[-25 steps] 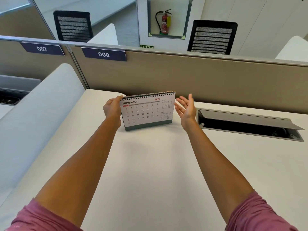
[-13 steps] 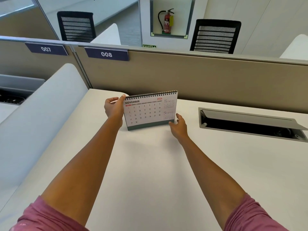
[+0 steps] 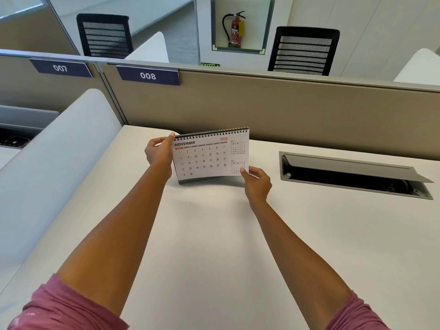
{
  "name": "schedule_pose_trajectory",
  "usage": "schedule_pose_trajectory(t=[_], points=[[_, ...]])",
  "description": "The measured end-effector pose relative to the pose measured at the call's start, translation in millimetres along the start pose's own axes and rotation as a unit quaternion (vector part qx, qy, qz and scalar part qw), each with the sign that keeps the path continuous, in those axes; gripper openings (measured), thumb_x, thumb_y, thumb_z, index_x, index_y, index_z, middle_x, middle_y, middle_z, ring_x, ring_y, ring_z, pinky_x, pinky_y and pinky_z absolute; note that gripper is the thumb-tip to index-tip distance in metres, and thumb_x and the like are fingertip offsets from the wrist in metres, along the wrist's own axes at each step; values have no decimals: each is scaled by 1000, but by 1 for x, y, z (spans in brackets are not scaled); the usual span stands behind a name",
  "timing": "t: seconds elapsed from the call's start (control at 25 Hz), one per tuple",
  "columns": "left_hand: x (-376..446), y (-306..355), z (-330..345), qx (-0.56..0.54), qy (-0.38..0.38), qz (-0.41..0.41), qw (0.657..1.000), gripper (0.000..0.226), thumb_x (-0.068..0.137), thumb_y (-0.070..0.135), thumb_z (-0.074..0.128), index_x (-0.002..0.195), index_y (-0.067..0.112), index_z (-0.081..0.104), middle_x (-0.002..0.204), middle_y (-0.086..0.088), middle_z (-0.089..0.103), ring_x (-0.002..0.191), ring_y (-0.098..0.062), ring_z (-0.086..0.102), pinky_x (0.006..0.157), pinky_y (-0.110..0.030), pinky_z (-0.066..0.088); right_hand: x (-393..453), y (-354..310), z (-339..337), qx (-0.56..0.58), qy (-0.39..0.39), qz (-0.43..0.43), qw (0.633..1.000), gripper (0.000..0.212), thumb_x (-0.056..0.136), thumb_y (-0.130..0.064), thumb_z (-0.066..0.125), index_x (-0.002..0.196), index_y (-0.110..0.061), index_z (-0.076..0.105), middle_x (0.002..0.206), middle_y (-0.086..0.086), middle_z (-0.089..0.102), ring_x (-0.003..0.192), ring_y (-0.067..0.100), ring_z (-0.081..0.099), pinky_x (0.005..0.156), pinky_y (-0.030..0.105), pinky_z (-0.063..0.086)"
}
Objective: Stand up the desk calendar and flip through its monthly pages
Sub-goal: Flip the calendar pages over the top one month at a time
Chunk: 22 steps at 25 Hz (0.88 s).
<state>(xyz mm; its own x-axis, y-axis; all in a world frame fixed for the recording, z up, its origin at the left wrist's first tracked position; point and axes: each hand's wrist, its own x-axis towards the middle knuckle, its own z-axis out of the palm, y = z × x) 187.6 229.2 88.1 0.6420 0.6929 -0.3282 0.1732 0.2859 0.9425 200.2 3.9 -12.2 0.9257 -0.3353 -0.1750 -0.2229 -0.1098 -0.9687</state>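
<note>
Calendar upright; November page being lifted.

Left hand (image 3: 159, 155) pinches the top left corner of the desk calendar (image 3: 209, 154), which stands at the far side of the desk (image 3: 214, 246). Right hand (image 3: 258, 184) grips the November page's lower right corner, peeling it forward. Judged remaining: December.

bright, even indoor light is filling the scene. the white table (image 3: 214, 246) is showing only a faint, soft shadow under the forearms. wide-angle distortion is bending the partition (image 3: 309, 110) and stretching the edges. focus is staying sharp throughout, without glare.
</note>
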Motion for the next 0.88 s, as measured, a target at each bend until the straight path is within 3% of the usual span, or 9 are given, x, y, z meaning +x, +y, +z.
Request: schedule_pose_trajectory(t=[0.12, 0.2, 0.36, 0.48, 0.56, 0.68, 0.8, 0.88], points=[[-1, 1, -2, 6, -7, -9, 1000, 27, 89, 33, 72, 100, 15, 54, 72, 9, 65, 58, -1, 52, 38, -12, 40, 3, -3, -3, 29, 40, 8, 999, 20, 76, -18, 83, 89, -12, 70, 80, -2, 71, 71, 8, 67, 80, 29, 59], [0, 1, -3, 8, -10, -13, 1000, 27, 89, 33, 72, 101, 15, 55, 70, 11, 64, 60, 0, 53, 45, -15, 37, 4, -5, -5, 32, 43, 7, 999, 18, 74, -16, 84, 83, -16, 69, 72, -7, 68, 68, 6, 67, 78, 30, 60], [0, 2, -3, 3, -13, -12, 1000, 26, 90, 32, 71, 102, 14, 55, 74, 9, 64, 63, -2, 54, 48, -17, 37, 5, -6, -6, 22, 31, 2, 999, 16, 77, -15, 82, 84, -15, 68, 81, 2, 73, 74, 15, 70, 79, 31, 60], [-1, 2, -3, 0, -16, -8, 1000, 26, 90, 30, 72, 101, 14, 56, 73, 9, 65, 56, -1, 56, 39, -13, 41, 3, -7, -7, 3, 28, -2, 1000, 15, 80, -16, 79, 88, -12, 67, 86, 6, 74, 76, 17, 70, 77, 29, 58], [-1, 1, -5, -11, -16, 1, 1000, 25, 88, 26, 74, 101, 12, 58, 71, 10, 64, 48, 1, 56, 33, -8, 40, 2, -7, -8, -16, 29, -12, 999, 16, 83, -17, 77, 92, -9, 67, 93, 10, 76, 76, 16, 68, 69, 18, 52], [-1, 0, -5, -12, -20, 3, 1000, 25, 88, 28, 74, 102, 13, 60, 76, 9, 66, 56, -1, 58, 32, -6, 39, -1, -8, -9, -24, 31, -32, 999, 13, 88, -15, 71, 97, -7, 65, 99, 11, 75, 78, 15, 66, 57, 2, 44], [-3, -1, -5, -20, -24, 8, 999, 25, 88, 28, 75, 104, 13, 63, 79, 6, 68, 58, -2, 60, 32, -7, 40, -5, -11, -11, 4, 18, -37, 999, 10, 91, -17, 66, 97, -9, 65, 103, 9, 73, 91, 18, 68, 75, 17, 49], [-4, -1, -4, -26, -24, 16, 999, 24, 87, 29, 76, 102, 13, 65, 78, 5, 68, 49, 4, 62, 33, -7, 40, -5, -14, -12, 30, 0, -14, 999, 11, 90, -24, 67, 92, -12, 68, 104, 6, 73, 95, 17, 66, 81, 22, 48]])
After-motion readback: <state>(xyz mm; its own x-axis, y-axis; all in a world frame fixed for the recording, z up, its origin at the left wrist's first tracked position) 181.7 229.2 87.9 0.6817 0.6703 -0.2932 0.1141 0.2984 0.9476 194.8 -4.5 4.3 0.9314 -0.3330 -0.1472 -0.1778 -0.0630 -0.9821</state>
